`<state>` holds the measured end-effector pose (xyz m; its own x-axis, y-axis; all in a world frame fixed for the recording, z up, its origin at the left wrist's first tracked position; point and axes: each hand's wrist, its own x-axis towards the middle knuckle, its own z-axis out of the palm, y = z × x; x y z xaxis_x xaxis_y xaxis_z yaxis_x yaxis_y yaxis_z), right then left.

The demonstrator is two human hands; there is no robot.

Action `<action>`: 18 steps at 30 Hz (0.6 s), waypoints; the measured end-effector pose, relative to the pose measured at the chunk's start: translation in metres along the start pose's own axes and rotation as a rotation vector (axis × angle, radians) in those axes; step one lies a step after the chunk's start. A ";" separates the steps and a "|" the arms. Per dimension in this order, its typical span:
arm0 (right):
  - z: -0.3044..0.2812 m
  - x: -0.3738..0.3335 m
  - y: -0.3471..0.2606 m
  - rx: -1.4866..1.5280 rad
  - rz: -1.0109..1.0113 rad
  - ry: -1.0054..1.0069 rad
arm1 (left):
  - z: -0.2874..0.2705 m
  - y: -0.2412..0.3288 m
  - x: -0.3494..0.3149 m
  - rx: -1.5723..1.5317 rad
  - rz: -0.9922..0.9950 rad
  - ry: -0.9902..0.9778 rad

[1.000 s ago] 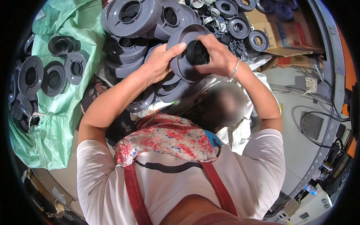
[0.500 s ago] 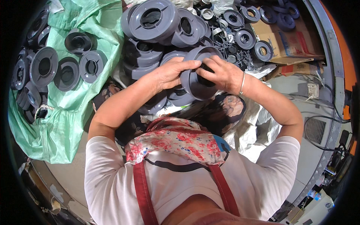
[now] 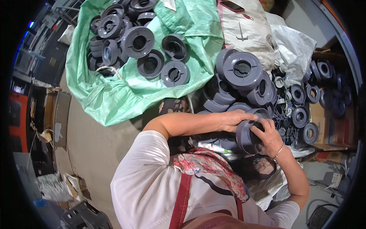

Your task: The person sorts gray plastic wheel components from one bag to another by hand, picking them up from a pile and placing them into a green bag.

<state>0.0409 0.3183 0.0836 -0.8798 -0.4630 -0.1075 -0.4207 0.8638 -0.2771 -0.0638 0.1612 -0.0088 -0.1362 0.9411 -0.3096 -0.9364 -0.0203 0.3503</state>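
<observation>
**A:** Start at the left. What lies there?

**B:** A flattened cardboard box (image 3: 61, 118) on the grey concrete floor (image 3: 95, 149), left of the green sack (image 3: 126, 91). The sack is thin, crinkled woven plastic, spread open like a sheet.

**A:** And on the sack?

**B:** Dark grey plastic spools (image 3: 138, 40), round, with flat flanges and a hollow hub. Three lie apart near the sack's right half, face up; a large one sits left of them, and behind it a heap I cannot count exactly, perhaps eight or more.

**A:** Right of the sack?

**B:** A white woven bag (image 3: 244, 23), rough and creased, with a phone (image 3: 232, 5) on its top edge. Below it stands a pile of larger spools (image 3: 242, 70), smooth and matt, stacked crookedly; about six show.

**A:** Where are the hands?

**B:** Below that pile, well right of the sack. The left hand (image 3: 234, 118) lies over the top rim of one grey spool (image 3: 248, 131), fingers curled down on it. The right hand (image 3: 268, 137) clasps the same spool from the right, fingers bent around its flange, with a thin bracelet (image 3: 279, 152) at the wrist. Both press on the spool; it is held in front of the person's chest, clear of the pile.

**A:** Further right?

**B:** Smaller spools (image 3: 301, 116), roughly ten, scattered among pale plastic rings and thin rods, over cardboard (image 3: 331, 129), far right of the sack.
</observation>
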 end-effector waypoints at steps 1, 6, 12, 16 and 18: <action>-0.004 0.002 -0.004 0.055 0.002 -0.028 | -0.003 -0.003 -0.005 -0.042 0.016 -0.024; 0.029 0.004 0.009 0.189 0.186 0.240 | -0.039 -0.016 0.000 -0.147 0.122 0.207; 0.037 0.021 -0.009 0.314 0.138 0.243 | 0.008 -0.016 -0.057 0.121 0.277 0.169; 0.052 0.029 -0.026 0.370 0.206 0.512 | 0.003 -0.033 -0.063 0.375 0.488 0.238; 0.060 0.036 -0.023 1.184 0.672 0.347 | 0.013 -0.035 -0.066 0.709 0.572 0.359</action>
<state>0.0323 0.2695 0.0290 -0.9180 0.1882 -0.3490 0.3768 0.1398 -0.9157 -0.0178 0.1043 0.0112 -0.7094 0.6914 -0.1368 -0.3029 -0.1238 0.9449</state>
